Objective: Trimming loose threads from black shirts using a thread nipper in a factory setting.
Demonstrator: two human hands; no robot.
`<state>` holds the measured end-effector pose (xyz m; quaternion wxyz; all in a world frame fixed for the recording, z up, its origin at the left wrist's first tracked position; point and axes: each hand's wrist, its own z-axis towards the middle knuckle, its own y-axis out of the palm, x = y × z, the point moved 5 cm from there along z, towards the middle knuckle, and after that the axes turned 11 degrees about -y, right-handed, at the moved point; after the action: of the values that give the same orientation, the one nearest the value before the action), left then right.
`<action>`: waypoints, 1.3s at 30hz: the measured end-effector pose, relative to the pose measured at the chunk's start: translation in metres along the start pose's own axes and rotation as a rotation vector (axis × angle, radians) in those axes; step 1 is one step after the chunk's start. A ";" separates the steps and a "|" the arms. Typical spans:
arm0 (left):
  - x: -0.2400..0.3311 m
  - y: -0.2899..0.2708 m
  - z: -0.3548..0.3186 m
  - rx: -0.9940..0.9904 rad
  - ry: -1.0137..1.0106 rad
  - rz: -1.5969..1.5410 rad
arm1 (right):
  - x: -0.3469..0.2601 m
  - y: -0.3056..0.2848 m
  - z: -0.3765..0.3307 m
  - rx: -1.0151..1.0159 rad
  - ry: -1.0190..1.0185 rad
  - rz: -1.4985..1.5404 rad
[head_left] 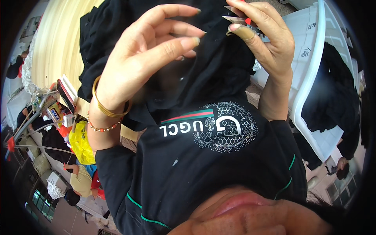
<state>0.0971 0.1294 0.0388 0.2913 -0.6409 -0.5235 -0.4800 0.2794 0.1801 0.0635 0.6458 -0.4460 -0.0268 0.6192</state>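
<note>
Black cloth [203, 70] lies bunched in front of me, spreading beneath both hands. Above it hovers my left hand [150, 51], its fingers curved and apart, with nothing visible between them. My right hand [270, 39] grips a small pair of thread snips [235, 18] with red on the handle. The two pointed blades stand apart and face toward my left hand. A tan cover [246, 33] wraps the right thumb. Part of the snips is hidden behind the right fingers.
A pale wooden tabletop [55, 35] is at the upper left, with a dark red box-like item [66, 96] at its edge. Below it hangs a yellow plastic bag [81, 143]. On the right stands a white plastic bin [303, 105] holding black cloth [329, 86]. Another person [82, 180] is at lower left.
</note>
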 end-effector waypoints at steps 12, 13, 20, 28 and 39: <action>-0.020 0.003 0.013 -0.002 -0.081 0.200 | 0.005 0.002 -0.008 -0.015 -0.024 0.012; -0.020 0.002 0.015 -0.006 -0.056 0.135 | 0.006 0.001 -0.009 -0.013 -0.022 0.015; -0.019 -0.005 0.019 0.016 -0.031 0.027 | 0.011 0.004 -0.022 -0.154 -0.225 0.038; -0.022 -0.012 0.022 -0.006 -0.044 -0.057 | 0.008 0.014 -0.022 -0.137 -0.294 -0.053; -0.025 -0.013 0.022 -0.038 -0.069 -0.058 | 0.010 0.020 -0.021 -0.106 -0.345 -0.017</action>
<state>0.0921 0.1427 0.0063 0.2469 -0.6470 -0.5423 -0.4757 0.2784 0.1735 0.0342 0.6123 -0.3662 -0.1733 0.6789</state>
